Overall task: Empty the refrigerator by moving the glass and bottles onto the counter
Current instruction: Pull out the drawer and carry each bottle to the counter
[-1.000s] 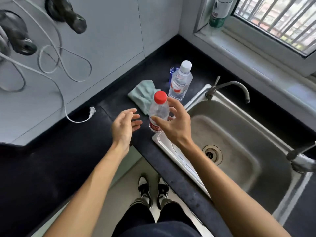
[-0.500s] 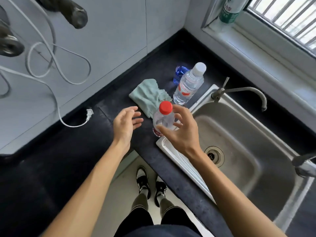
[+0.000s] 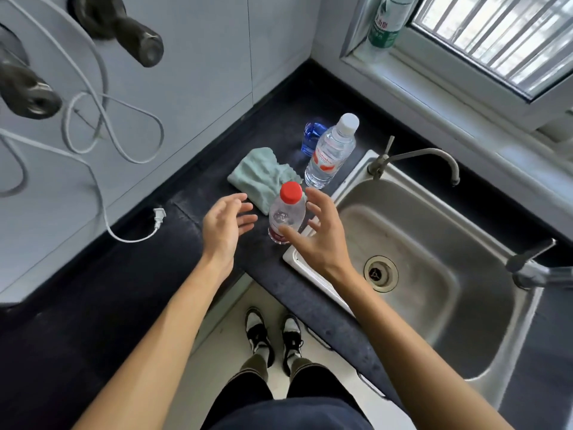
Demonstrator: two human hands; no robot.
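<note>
A small clear bottle with a red cap [image 3: 286, 212] stands upright on the black counter [image 3: 139, 274], at the sink's near left corner. My right hand [image 3: 319, 234] hovers just right of it, fingers spread and off the bottle. My left hand [image 3: 224, 228] is to its left, fingers relaxed, holding nothing. Behind stands a taller clear bottle with a white cap [image 3: 331, 150], and a blue glass [image 3: 313, 136] stands behind that one.
A pale green cloth [image 3: 260, 176] lies on the counter behind the red-capped bottle. The steel sink [image 3: 434, 259] and its tap [image 3: 418, 156] are to the right. A white cable with a plug [image 3: 156, 217] trails at the left. A green-labelled bottle [image 3: 386, 23] stands on the windowsill.
My right hand let go of the red-capped bottle and opened beside it. The bottle now stands alone on the counter. My left hand stayed open nearby.
</note>
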